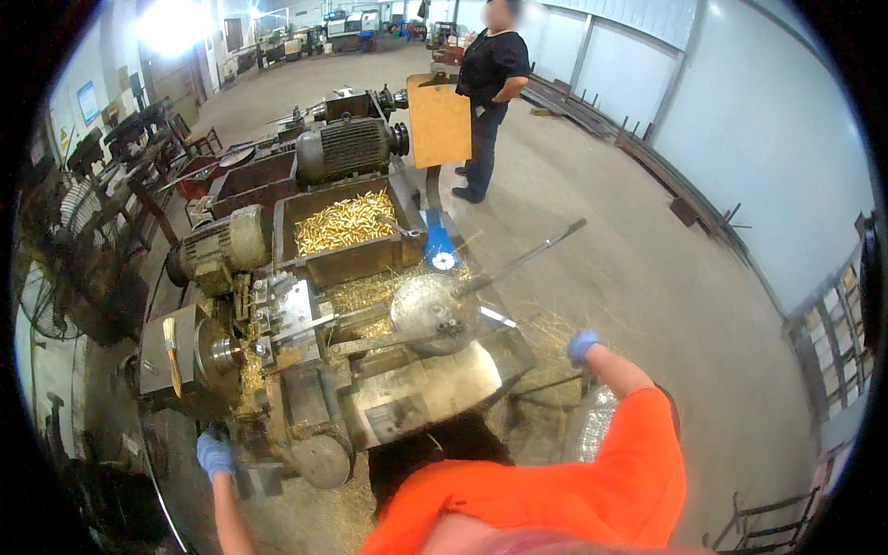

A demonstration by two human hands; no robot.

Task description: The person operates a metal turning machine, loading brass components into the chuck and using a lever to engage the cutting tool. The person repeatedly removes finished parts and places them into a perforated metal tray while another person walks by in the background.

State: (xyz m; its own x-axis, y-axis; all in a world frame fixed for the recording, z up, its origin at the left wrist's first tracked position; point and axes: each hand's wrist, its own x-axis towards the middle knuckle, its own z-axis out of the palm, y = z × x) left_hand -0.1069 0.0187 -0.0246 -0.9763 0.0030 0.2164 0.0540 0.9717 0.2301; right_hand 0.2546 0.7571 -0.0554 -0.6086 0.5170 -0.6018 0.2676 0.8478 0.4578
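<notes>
The machine (294,310) sits toward 8 o'clock of centre; its long axis runs roughly from 9 to 3, the chuck (223,354) facing 3, a long lever (527,259) pointing to 2. The gloved left hand (215,455) lies at 8, near the machine; the gloved right hand (583,347), at 4. Whether either is open or closed cannot be told.

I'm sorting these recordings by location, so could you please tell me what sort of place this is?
Probably a metalworking workshop: a lathe-like machine strewn with shavings, an open bin of small brass-coloured pieces, and long bars lying along the wall.
</notes>
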